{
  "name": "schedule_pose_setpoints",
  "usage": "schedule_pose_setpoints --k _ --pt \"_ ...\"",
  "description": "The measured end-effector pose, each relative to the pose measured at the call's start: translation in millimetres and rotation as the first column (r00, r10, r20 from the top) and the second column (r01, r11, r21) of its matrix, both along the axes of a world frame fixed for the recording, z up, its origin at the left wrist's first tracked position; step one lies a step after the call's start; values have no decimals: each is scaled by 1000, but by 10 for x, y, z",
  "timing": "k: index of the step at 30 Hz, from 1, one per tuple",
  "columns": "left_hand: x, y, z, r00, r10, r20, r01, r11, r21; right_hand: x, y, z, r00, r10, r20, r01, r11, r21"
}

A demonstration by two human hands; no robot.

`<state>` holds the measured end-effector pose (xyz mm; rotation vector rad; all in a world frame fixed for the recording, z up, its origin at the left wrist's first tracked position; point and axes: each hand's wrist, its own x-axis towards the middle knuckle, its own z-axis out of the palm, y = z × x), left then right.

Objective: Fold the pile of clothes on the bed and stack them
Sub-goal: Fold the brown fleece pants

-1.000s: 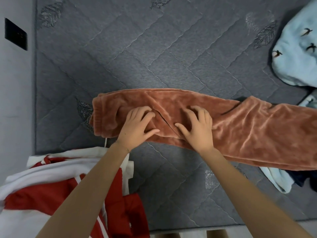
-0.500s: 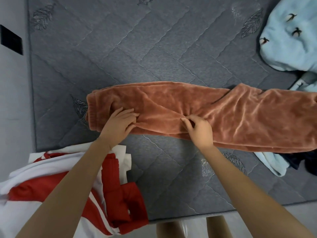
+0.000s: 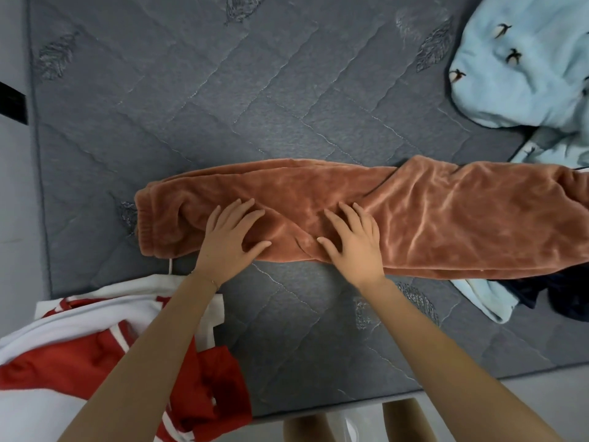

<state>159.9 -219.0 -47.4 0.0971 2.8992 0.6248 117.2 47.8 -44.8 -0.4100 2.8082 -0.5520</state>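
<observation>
We see the trousers [image 3: 414, 224], rust-brown and plush, lying lengthwise across the middle of the mattress [image 3: 223, 106]. Their banded end points to the left edge, and the rest runs past the right side of the view. They are folded into one long strip, and a white cord [image 3: 170, 266] hangs from the near corner of the banded end.

Both hands lie flat on the cloth with fingers straight and spread, gripping nothing. The left hand [image 3: 231, 240] presses near the banded end. The right hand [image 3: 353, 247] presses just beside it, toward the middle of the strip, and a ridge of cloth rises between the two. The hands are close but do not touch.

At the near left corner we find a red and white garment [image 3: 79, 362], loosely laid and partly under the left forearm. At the far right corner sits a pale blue garment [image 3: 526, 84] printed with small dark birds. More pale blue cloth [image 3: 481, 298] and something dark [image 3: 548, 298] stick out from under the near side of the trousers on the right. Past the near edge of the mattress, we can make out the person's bare legs [image 3: 306, 429].
</observation>
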Motion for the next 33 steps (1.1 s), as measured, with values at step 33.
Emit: schedule_pose_setpoints --k 33 --pt "-1524 4316 36 971 -215 109 216 976 1 -1342 3850 370 951 -282 -125 299 942 151"
